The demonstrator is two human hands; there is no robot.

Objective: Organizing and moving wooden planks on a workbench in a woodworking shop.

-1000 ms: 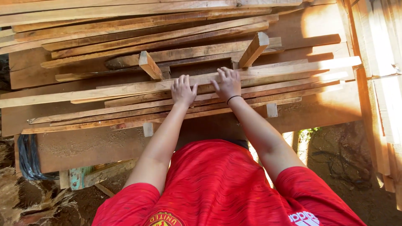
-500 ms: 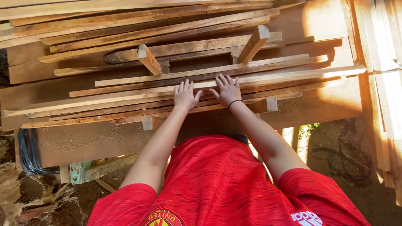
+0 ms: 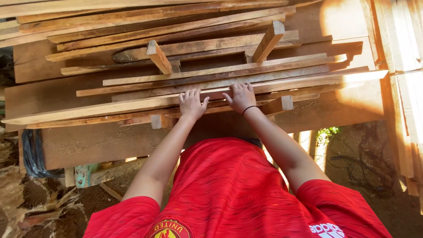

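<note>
Stack: rough pale-brown sawn wooden slats, piled crosswise on a broad brown board tabletop.
Top slat: long thin pale wooden slat at the near edge, under both palms.
Left hand: flat, fingers spread, gripping nothing.
Right hand: likewise flat.
Advice: press evenly, slide level.

Long wooden slats lie stacked crosswise on the wide board, running left to right. Two short blocks stand tilted on top of the stack, one left, one right. Left hand and right hand rest flat side by side on the nearest slats, at the stack's near edge. More planks lean at right.
</note>
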